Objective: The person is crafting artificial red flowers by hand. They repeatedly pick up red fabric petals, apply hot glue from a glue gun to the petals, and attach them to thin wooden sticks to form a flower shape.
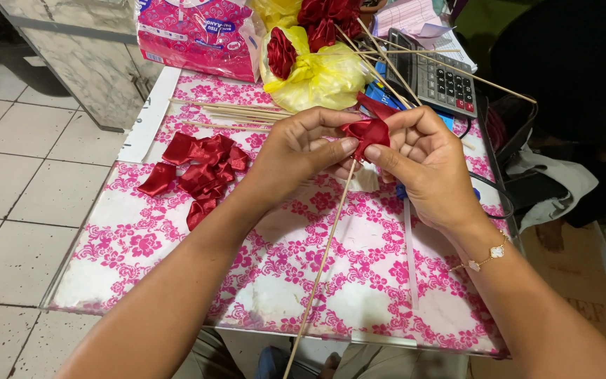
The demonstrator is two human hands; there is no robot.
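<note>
Both hands, left point(296, 151) and right point(422, 165), pinch a red ribbon fold point(367, 132) atop the stick point(320, 270), right of the ribbon pile point(198, 172); a loosened pinch could unravel it.

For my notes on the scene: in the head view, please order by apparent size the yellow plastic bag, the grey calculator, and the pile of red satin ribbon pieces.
1. Yellow plastic bag
2. Pile of red satin ribbon pieces
3. Grey calculator, partly hidden and farther away, so its rank is unsure.
</note>
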